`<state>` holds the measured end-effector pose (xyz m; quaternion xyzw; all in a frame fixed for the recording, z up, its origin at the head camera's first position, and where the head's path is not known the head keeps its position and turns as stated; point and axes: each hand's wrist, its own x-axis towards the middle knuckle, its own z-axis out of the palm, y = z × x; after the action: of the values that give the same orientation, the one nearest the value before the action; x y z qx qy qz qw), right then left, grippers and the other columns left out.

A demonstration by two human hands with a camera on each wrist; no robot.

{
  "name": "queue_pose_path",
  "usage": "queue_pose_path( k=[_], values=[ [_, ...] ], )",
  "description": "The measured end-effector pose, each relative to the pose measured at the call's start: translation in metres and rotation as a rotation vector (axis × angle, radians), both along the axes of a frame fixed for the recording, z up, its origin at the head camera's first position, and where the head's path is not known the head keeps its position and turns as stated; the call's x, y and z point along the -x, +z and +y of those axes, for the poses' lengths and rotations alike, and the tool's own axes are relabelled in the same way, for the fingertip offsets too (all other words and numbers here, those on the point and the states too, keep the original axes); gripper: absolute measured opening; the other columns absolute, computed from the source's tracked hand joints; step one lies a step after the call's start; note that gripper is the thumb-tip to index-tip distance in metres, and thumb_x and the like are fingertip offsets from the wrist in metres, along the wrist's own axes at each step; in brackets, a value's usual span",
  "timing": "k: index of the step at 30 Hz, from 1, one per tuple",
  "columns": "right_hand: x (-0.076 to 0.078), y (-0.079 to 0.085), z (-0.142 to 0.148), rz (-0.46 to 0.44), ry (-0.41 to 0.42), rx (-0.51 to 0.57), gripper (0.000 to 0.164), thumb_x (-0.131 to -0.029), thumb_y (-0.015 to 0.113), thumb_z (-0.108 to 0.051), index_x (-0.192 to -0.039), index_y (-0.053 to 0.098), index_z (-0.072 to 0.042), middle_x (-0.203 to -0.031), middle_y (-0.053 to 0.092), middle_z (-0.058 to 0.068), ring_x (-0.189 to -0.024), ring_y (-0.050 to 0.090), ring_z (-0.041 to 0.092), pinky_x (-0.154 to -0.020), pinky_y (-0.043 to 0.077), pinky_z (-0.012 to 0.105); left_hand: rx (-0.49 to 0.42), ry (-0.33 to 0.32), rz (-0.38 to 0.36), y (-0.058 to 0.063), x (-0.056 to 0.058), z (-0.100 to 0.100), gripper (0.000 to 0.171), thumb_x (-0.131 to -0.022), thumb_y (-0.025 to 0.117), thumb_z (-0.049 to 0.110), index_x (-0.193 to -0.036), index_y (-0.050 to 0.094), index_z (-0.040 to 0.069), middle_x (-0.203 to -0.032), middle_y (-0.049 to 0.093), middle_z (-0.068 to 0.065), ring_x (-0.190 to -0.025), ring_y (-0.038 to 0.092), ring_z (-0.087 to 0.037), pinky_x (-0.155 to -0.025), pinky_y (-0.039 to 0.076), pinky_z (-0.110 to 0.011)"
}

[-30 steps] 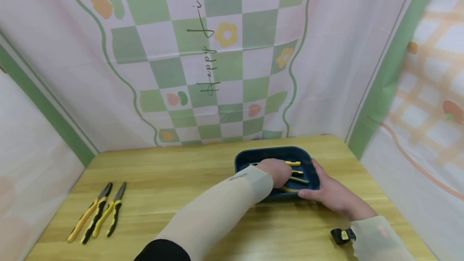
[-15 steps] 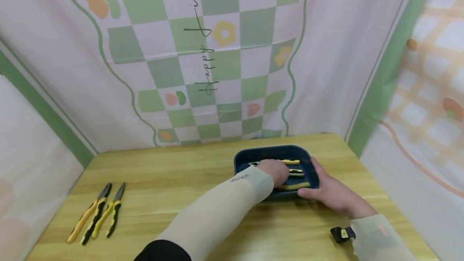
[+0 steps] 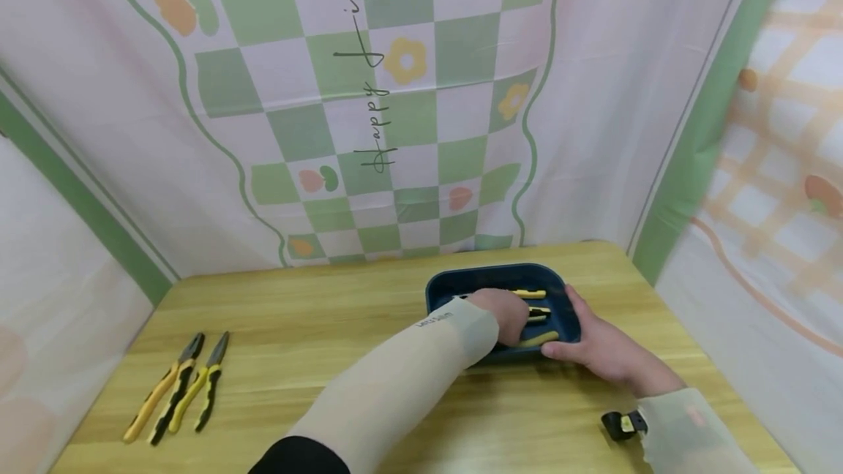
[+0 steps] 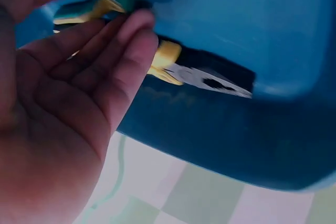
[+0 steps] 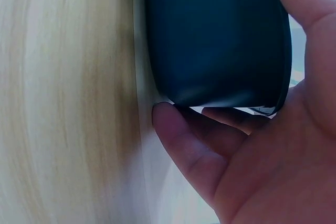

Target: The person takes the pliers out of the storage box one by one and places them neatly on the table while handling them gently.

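Note:
My left hand point(image 3: 502, 313) reaches down into the dark blue bin point(image 3: 494, 278), back of the hand up. In the left wrist view its bent fingers and thumb hold pliers with green and yellow grips point(image 4: 97, 10), partly hidden by the fingers. Beside the fingertips lie other pliers, with a silver and black head point(image 4: 210, 80). Yellow and black plier handles point(image 3: 538, 340) stick out to the right of the hand in the head view. My right hand point(image 3: 602, 350) grips the bin's right end, thumb at the front corner, fingers along the outside wall.
Two pairs of yellow and black pliers, one point(image 3: 165, 390) beside the other point(image 3: 200, 382), lie on the left of the wooden table point(image 3: 316, 328). A patterned curtain point(image 3: 408, 115) hangs behind the table, with more cloth at both sides.
Inside the bin, the front plier handles have come together and shifted slightly under my left hand. My right hand keeps its hold on the bin.

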<state>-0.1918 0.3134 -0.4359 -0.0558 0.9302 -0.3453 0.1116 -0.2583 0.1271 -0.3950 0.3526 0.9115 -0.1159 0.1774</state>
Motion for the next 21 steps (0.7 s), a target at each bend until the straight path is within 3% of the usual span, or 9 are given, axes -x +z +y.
queue_pose_path(
  k=[3,9,12,16,21],
  values=[
    [-0.001,0.0,0.0,0.008,0.008,-0.008,0.113,-0.08,0.064,-0.058,-0.146,-0.019,-0.017,-0.143,0.019,0.036,-0.122,0.033,0.051,-0.092,0.031,0.062,-0.006,-0.02,-0.005,-0.001,-0.003,0.006,0.007,-0.091,0.059,0.03,-0.09,0.065,0.026,-0.087,0.057,0.01,-0.078,0.052,-0.012,-0.074,0.042,-0.028],
    [-0.002,0.0,-0.001,0.018,0.016,0.0,0.113,-0.08,0.063,-0.057,-0.146,-0.019,-0.017,-0.144,0.016,0.035,-0.125,0.029,0.051,-0.094,0.029,0.062,0.024,-0.065,0.063,-0.003,-0.01,0.01,0.016,-0.096,0.053,0.026,-0.094,0.069,0.028,-0.099,0.062,0.012,-0.086,0.054,-0.008,-0.083,0.044,-0.028],
    [-0.001,0.0,-0.001,0.023,0.017,0.001,0.112,-0.08,0.064,-0.057,-0.146,-0.019,-0.017,-0.144,0.017,0.035,-0.124,0.029,0.051,-0.094,0.029,0.062,0.041,-0.026,0.057,-0.001,-0.012,0.007,0.018,-0.096,0.051,0.025,-0.099,0.069,0.028,-0.105,0.062,0.012,-0.093,0.056,-0.009,-0.087,0.043,-0.032],
    [-0.001,0.0,-0.001,0.02,0.011,-0.012,0.112,-0.08,0.064,-0.057,-0.146,-0.02,-0.019,-0.143,0.018,0.036,-0.124,0.03,0.051,-0.093,0.029,0.063,0.061,0.015,0.032,0.003,-0.011,0.001,0.018,-0.097,0.051,0.026,-0.1,0.068,0.028,-0.106,0.061,0.012,-0.093,0.056,-0.009,-0.085,0.045,-0.033],
    [-0.001,0.0,0.0,0.017,0.011,-0.017,0.113,-0.08,0.063,-0.057,-0.146,-0.02,-0.019,-0.143,0.017,0.036,-0.124,0.028,0.052,-0.094,0.028,0.064,0.055,-0.023,0.025,0.002,-0.009,-0.003,0.015,-0.096,0.051,0.025,-0.093,0.066,0.026,-0.097,0.06,0.012,-0.082,0.053,-0.007,-0.076,0.045,-0.027]
  ],
)
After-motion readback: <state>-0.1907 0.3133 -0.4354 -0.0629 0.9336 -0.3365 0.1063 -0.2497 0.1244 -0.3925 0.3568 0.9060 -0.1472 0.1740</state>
